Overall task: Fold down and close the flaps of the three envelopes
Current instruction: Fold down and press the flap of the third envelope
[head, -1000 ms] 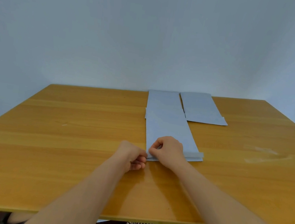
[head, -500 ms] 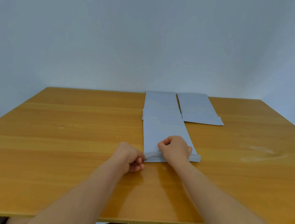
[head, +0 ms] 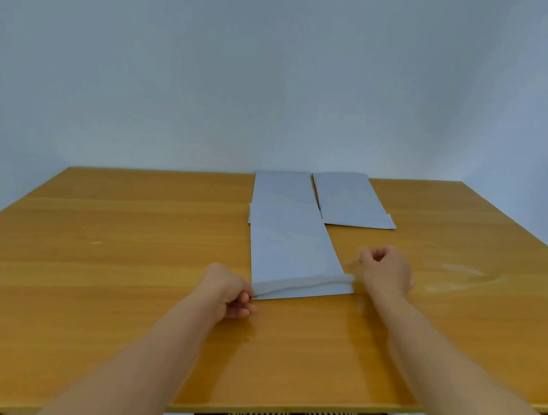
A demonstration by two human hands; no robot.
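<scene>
Nearest envelope (head: 294, 254) lies flat mid-table (head: 117, 291), its flap (head: 305, 282) folded over at the near end but not fully flat. Left hand (head: 226, 293) is curled, fingertips pinching the near-left corner. Right hand (head: 385, 269) is a loose fist just beside the right edge, holding nothing. Two more envelopes (head: 283, 188) (head: 349, 199) sit behind.

I read no text, label, brand, number or sign on anything in front of me.

Left side: your table (head: 104, 255) lies bare.
Far centre: three envelopes (head: 291, 254) block your path.
</scene>
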